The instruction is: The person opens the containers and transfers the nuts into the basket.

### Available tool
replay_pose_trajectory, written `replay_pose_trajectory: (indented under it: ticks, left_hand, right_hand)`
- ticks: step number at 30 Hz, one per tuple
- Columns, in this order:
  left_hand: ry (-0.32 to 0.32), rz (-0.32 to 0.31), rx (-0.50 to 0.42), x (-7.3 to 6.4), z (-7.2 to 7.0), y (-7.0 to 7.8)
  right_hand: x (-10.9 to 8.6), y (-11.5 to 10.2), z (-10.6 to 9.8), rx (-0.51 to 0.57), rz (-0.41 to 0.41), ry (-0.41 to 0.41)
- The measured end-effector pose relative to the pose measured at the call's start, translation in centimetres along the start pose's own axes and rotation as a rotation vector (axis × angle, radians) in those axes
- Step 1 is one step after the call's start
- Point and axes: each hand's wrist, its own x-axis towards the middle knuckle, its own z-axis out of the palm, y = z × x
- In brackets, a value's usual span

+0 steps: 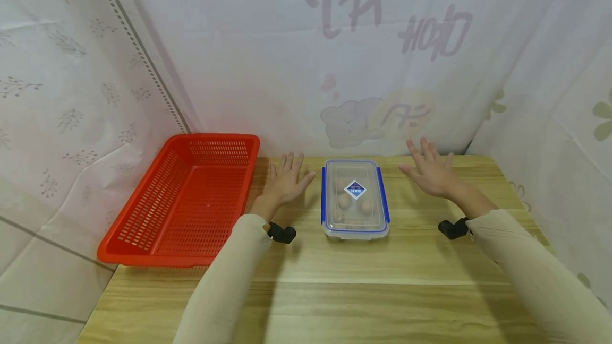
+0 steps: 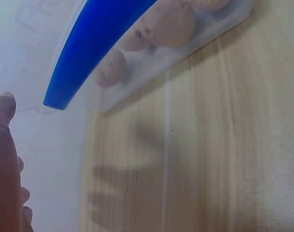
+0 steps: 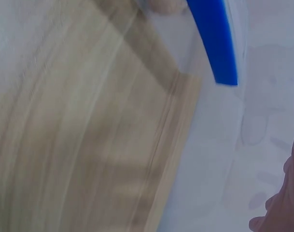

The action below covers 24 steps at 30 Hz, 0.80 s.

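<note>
A clear plastic food container (image 1: 360, 214) with a blue-edged lid and blue side clips stands on the table between my two hands. Several round tan-brown things (image 2: 168, 24) lie inside it; their kind is unclear through the plastic. To its left my left hand (image 1: 284, 182) hovers with fingers spread, holding nothing. My right hand (image 1: 431, 171) is on the other side, likewise spread and apart from the container. The wrist views show a blue clip (image 2: 91, 53) on the left and another clip (image 3: 214, 41) on the right, each with the nearby hand only partly in sight.
A red slotted plastic basket (image 1: 205, 200) sits at the left of the wooden table (image 1: 363, 301), with nothing in it. A pale printed curtain (image 1: 268, 68) hangs behind the table's back edge and along both sides.
</note>
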Motion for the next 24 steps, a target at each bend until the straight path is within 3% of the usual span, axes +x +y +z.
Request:
replay_pose_trajectory:
  ticks: [10,18,24]
  left_hand:
    - [0.002,0.043,-0.177,-1.9,0.8,0.9]
    - [0.007,0.084,-0.443,-2.7,2.0,2.4]
    - [-0.043,0.068,-0.661,-2.9,3.0,3.2]
  right_hand:
    - [-1.8,-1.3,2.7,0.213,-0.098,0.061]
    - [-2.2,-2.4,4.9,0.314,-0.109,0.024]
    - [-2.4,-3.1,6.5,0.374,-0.136,0.023]
